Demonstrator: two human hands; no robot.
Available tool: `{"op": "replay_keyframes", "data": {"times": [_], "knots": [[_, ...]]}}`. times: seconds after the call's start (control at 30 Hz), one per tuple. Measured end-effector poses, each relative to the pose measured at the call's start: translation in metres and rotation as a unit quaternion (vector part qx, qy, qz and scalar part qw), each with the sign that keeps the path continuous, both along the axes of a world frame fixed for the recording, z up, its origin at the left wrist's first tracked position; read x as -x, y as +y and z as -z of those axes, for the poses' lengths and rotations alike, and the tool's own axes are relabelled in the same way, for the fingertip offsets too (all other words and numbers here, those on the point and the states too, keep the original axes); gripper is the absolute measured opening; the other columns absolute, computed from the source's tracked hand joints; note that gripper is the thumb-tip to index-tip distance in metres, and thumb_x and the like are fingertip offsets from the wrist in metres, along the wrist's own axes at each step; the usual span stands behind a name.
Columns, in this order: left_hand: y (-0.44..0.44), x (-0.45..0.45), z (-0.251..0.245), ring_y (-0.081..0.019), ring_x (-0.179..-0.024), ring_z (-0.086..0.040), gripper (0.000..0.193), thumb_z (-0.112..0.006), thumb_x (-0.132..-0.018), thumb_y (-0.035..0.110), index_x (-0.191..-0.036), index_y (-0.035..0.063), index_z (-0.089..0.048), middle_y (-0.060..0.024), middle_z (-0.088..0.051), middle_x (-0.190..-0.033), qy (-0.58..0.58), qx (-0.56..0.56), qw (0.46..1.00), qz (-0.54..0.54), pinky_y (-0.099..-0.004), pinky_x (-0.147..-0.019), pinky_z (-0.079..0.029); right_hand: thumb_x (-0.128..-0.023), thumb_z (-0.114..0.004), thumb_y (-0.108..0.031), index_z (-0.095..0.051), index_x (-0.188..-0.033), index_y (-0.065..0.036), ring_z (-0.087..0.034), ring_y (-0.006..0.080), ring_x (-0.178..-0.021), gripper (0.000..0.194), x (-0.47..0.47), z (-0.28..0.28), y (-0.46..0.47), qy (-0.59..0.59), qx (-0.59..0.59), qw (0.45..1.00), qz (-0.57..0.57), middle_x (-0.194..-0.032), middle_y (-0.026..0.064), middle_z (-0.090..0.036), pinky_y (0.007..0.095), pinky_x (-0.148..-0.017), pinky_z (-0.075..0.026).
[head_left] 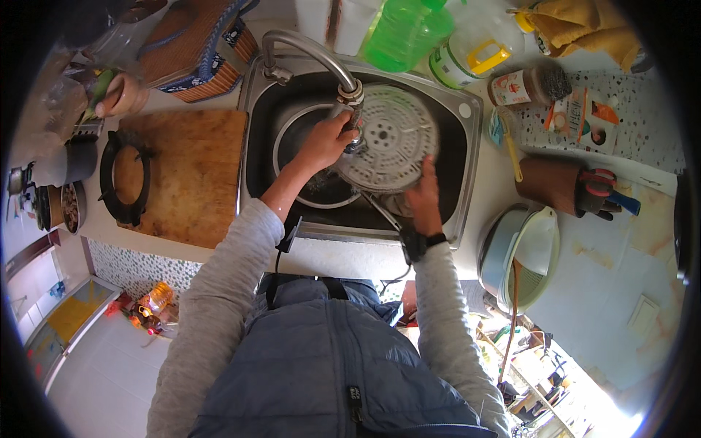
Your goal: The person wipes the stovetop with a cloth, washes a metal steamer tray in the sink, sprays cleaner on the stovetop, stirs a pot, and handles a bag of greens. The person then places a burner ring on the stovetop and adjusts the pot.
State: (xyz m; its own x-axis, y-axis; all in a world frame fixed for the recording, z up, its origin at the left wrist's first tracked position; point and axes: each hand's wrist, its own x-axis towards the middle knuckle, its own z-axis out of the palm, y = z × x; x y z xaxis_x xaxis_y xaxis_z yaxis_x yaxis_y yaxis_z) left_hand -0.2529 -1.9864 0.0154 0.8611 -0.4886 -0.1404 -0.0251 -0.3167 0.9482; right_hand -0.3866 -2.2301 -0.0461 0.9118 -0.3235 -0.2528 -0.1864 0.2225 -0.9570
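Note:
My left hand (327,143) is closed around the lower end of the metal tap's spout (355,101), above the sink. Against its right rim, my right hand (426,197) holds a round perforated metal steamer tray (391,137), tilted under the spout. Beneath the tray and to its left, a round metal vessel (279,156) lies in the stainless steel sink (453,164); the tray hides part of its rim. Splashing water (323,183) shows inside that vessel. A slim metal rod (381,211) slants from below the tray toward the sink's front edge.
Left of the sink lies a wooden cutting board (191,175) bearing a black pot-support ring (107,180). A green plastic bottle (408,35) and a wicker basket (191,49) stand behind. On the right are a knife block (547,183) with scissors and stacked plastic basins (501,257).

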Motion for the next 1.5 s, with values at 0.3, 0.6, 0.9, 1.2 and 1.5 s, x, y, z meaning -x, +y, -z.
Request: {"op": "replay_keyframes", "data": {"times": [0.3, 0.6, 0.9, 1.2, 1.5], "knots": [[-0.013, -0.008, 0.011, -0.0354, -0.086, -0.058, 0.028, -0.058, -0.09, 0.01, -0.117, 0.0055, -0.051, -0.0172, -0.058, -0.099, -0.225, 0.038, 0.965, -0.132, -0.0377, -0.075, -0.047, -0.087, -0.061, -0.014, -0.064, -0.111, -0.007, -0.06, 0.0197, -0.103, 0.025, 0.03, -0.132, -0.028, -0.026, 0.429, 0.897, -0.102, -0.107, 0.0072, -0.065, 0.0369, -0.093, -0.045], [-0.013, -0.013, 0.029, -0.0166, -0.099, -0.06, 0.024, -0.055, -0.093, 0.013, -0.117, 0.0095, -0.052, -0.0036, -0.061, -0.103, 0.065, 0.12, 0.99, -0.023, -0.0306, -0.084, -0.045, -0.08, -0.054, -0.01, -0.05, -0.13, -0.032, -0.04, 0.0211, -0.129, 0.055, 0.018, -0.052, 0.031, -0.126, 0.658, 0.593, -0.447, -0.142, 0.0011, -0.04, 0.0464, -0.111, -0.025], [-0.013, 0.004, 0.012, -0.0066, -0.092, -0.052, 0.023, -0.058, -0.094, 0.021, -0.115, 0.0139, -0.052, 0.0029, -0.056, -0.099, 0.27, 0.197, 0.942, 0.033, -0.0263, -0.086, -0.044, -0.085, -0.048, -0.011, -0.041, -0.137, -0.033, -0.031, 0.0282, -0.135, 0.057, -0.013, -0.016, 0.03, -0.123, 0.645, 0.588, -0.472, -0.149, 0.0049, -0.029, 0.047, -0.113, -0.023], [-0.014, -0.016, 0.041, -0.0107, -0.099, -0.055, 0.028, -0.058, -0.092, 0.013, -0.119, 0.0063, -0.053, -0.0029, -0.058, -0.108, 0.02, 0.14, 0.99, -0.014, -0.0271, -0.084, -0.045, -0.086, -0.047, -0.014, -0.036, -0.14, -0.033, -0.027, 0.0296, -0.137, 0.059, -0.011, -0.016, 0.03, -0.153, 0.686, 0.558, -0.44, -0.15, 0.0044, -0.026, 0.046, -0.114, -0.021], [-0.017, -0.013, 0.069, -0.0165, -0.095, -0.059, 0.028, -0.058, -0.087, 0.013, -0.115, 0.0082, -0.058, -0.004, -0.059, -0.112, 0.388, 0.511, 0.754, -0.144, -0.0322, -0.083, -0.047, -0.086, -0.046, -0.02, -0.048, -0.132, -0.033, -0.031, 0.0268, -0.135, 0.048, -0.01, -0.017, 0.033, -0.168, 0.652, 0.565, -0.476, -0.147, 0.0041, -0.033, 0.0451, -0.114, -0.021]]}}
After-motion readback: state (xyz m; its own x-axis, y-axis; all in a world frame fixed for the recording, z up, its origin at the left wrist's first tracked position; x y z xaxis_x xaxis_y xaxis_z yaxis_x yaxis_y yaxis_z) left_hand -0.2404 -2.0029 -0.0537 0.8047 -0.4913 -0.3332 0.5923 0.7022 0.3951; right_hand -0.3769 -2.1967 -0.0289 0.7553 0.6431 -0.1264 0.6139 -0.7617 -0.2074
